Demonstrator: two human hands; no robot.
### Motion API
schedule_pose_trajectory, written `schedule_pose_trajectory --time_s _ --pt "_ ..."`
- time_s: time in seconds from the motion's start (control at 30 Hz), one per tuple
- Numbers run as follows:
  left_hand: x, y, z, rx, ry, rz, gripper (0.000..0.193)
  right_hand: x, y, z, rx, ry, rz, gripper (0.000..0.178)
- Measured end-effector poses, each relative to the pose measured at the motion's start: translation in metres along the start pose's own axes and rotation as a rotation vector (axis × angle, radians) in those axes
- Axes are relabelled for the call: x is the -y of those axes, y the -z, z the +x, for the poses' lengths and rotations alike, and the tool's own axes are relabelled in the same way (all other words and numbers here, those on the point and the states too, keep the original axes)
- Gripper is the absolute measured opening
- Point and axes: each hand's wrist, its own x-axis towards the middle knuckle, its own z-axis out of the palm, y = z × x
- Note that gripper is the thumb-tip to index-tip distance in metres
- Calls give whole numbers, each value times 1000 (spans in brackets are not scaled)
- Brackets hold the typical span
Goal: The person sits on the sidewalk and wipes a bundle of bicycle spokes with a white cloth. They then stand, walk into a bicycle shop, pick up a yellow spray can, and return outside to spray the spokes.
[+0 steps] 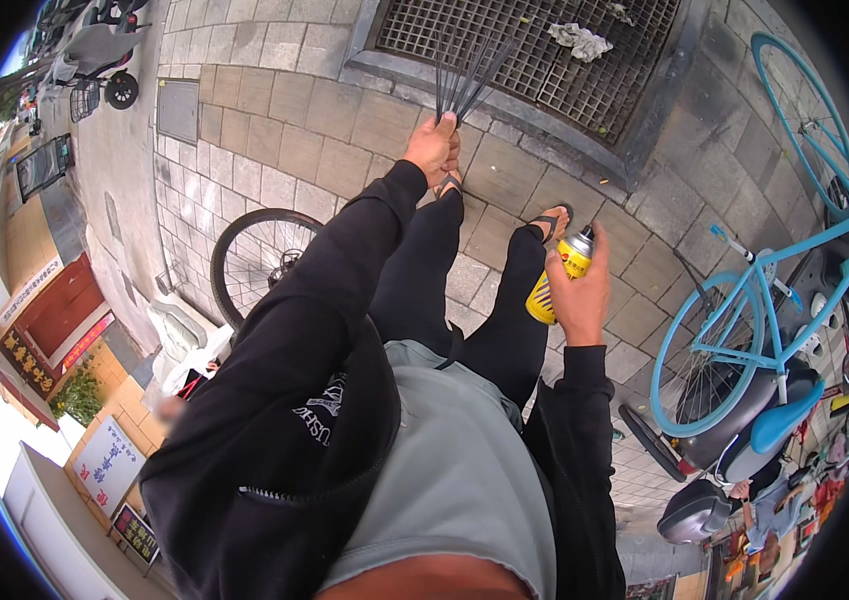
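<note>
My left hand [431, 150] is closed round the lower ends of a bundle of thin black rods [462, 85] that look like wheel spokes. They fan out away from me, over the paving and the edge of a metal grate [505, 60]. To the right, my right hand [583, 300] grips a yellow spray can [573, 264] with a black top. The can is tilted, and my index finger lies at its top. Between can and rods there is a gap. My feet in flip-flops [552, 221] stand on the paving below.
Left of my legs a bicycle wheel [257, 262] shows, partly behind my sleeve. A light blue bicycle [760, 262] stands at the right, with scooters and people behind it. Crumpled white paper [580, 42] lies on the grate. Shopfronts and a parked scooter [100, 55] line the left.
</note>
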Motion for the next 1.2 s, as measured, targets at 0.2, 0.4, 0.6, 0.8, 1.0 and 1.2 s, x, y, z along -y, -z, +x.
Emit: schedule_pose_trajectory --time_s 0.2,0.4,0.6,0.8,1.0,1.2 --pt "31 31 63 -18 46 87 29 -37 -49 19 15 40 -107 76" --pt "66 90 165 29 1 153 27 -83 -121 84 95 125 -187 78" --pt "122 156 274 19 -28 110 27 -134 -165 169 181 220 -302 78" --pt "174 195 348 -39 -78 70 28 -168 -193 265 266 438 -504 78" --pt "214 216 394 45 -150 -3 29 -199 -218 340 246 550 -585 78" --pt "247 210 424 85 -213 34 26 -225 -230 375 259 554 -605 76"
